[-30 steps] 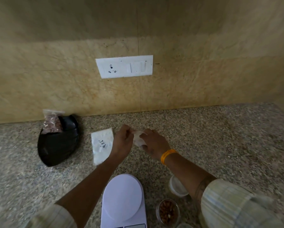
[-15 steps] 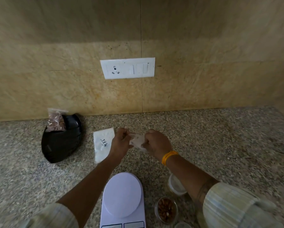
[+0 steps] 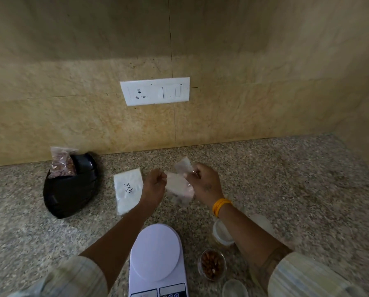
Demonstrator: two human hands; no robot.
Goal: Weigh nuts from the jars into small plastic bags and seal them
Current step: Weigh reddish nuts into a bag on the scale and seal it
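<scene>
Above the counter's middle, my left hand (image 3: 154, 183) and my right hand (image 3: 202, 182) both pinch a small clear plastic bag (image 3: 179, 185), one at each side. The bag hangs crumpled between them; its contents are not readable. A white kitchen scale (image 3: 156, 252) with a bare round platform sits just below my hands. Right of it stands an open jar of almonds (image 3: 211, 264). A pack of clear bags (image 3: 127, 190) with handwriting lies flat beside my left hand.
A black pouch (image 3: 70, 189) lies at the left with a sealed bag of nuts (image 3: 62, 161) leaning on it. A white-lidded jar (image 3: 221, 232) sits under my right forearm, another jar rim (image 3: 235, 288) at the bottom edge. The tiled wall carries a socket plate (image 3: 155, 91).
My hands have pulled slightly apart and lifted, spreading the small bag wider between them. The camera has tilted a little.
</scene>
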